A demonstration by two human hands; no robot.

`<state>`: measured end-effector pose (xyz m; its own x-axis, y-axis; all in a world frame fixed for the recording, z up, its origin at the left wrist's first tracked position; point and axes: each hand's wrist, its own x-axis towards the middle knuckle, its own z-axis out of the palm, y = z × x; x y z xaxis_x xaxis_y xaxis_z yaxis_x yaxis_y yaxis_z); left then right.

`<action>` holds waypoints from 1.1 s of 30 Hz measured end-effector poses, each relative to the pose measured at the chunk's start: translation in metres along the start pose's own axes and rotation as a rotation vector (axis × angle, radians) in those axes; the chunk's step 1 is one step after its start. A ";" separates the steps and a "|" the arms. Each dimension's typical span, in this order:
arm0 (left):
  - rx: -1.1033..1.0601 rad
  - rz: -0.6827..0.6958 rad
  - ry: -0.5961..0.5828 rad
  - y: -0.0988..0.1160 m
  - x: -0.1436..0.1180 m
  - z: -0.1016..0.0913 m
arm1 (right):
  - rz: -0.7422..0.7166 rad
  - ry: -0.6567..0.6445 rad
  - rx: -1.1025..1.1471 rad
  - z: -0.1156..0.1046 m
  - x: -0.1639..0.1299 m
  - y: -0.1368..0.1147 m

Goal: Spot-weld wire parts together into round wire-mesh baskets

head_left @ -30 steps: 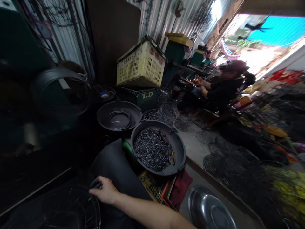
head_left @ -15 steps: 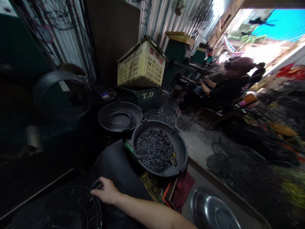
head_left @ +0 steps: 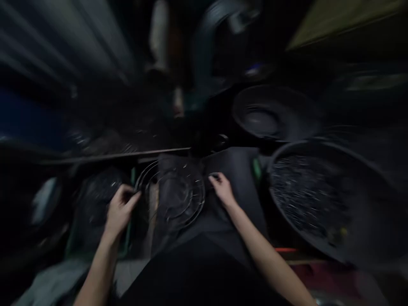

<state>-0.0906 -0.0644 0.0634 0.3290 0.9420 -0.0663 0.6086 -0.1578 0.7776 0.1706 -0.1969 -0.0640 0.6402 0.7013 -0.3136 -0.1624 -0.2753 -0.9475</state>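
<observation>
Hands at a round wire grille of concentric rings [head_left: 174, 193], laid on dark cloth at centre: left hand [head_left: 119, 208] and right hand [head_left: 223, 191] are closed on opposite rims; blur hides progress. Dark basin of small metal pieces [head_left: 306, 199] at right.

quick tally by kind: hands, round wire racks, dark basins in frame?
Hands: 2, left hand and right hand, each at the rim of the rack
Round wire rack: 1, between the hands
Dark basins: 2, basin of small metal pieces and upper basin
Total: 5
Frame is motion-blurred, so anything smaller can't be counted.
</observation>
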 end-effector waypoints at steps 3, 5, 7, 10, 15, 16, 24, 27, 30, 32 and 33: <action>0.000 -0.102 0.061 -0.019 -0.025 -0.020 | 0.012 -0.018 0.007 0.000 0.004 0.013; -0.015 -0.116 0.081 -0.024 -0.026 -0.019 | 0.018 -0.020 -0.001 -0.001 0.004 0.017; -0.038 -0.125 0.089 -0.026 -0.025 -0.016 | 0.020 -0.015 -0.013 -0.002 0.001 0.018; -0.064 -0.133 0.091 -0.029 -0.026 -0.015 | -0.005 0.005 -0.035 -0.002 -0.002 0.018; -0.139 -0.160 0.113 -0.035 -0.026 -0.022 | -0.027 0.008 -0.045 -0.002 -0.002 0.018; -0.154 -0.159 0.120 -0.034 -0.025 -0.024 | -0.028 0.011 -0.041 -0.002 -0.002 0.017; -0.333 -0.112 0.174 -0.010 -0.010 -0.023 | -0.097 0.043 -0.021 -0.006 -0.004 -0.017; -0.387 -0.100 0.205 0.000 -0.004 -0.022 | -0.187 -0.009 -0.068 -0.003 -0.002 -0.041; -0.406 -0.084 0.232 0.007 0.000 -0.023 | -0.254 -0.085 -0.149 -0.002 0.001 -0.061; -0.423 -0.087 0.244 0.010 0.001 -0.025 | -0.268 -0.111 -0.178 -0.001 0.002 -0.068; -0.434 -0.090 0.250 0.010 0.001 -0.026 | -0.268 -0.117 -0.175 -0.001 0.002 -0.070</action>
<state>-0.1025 -0.0572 0.0875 0.0738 0.9967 -0.0344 0.2532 0.0147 0.9673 0.1845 -0.1766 0.0021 0.5506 0.8319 -0.0691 0.1378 -0.1723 -0.9754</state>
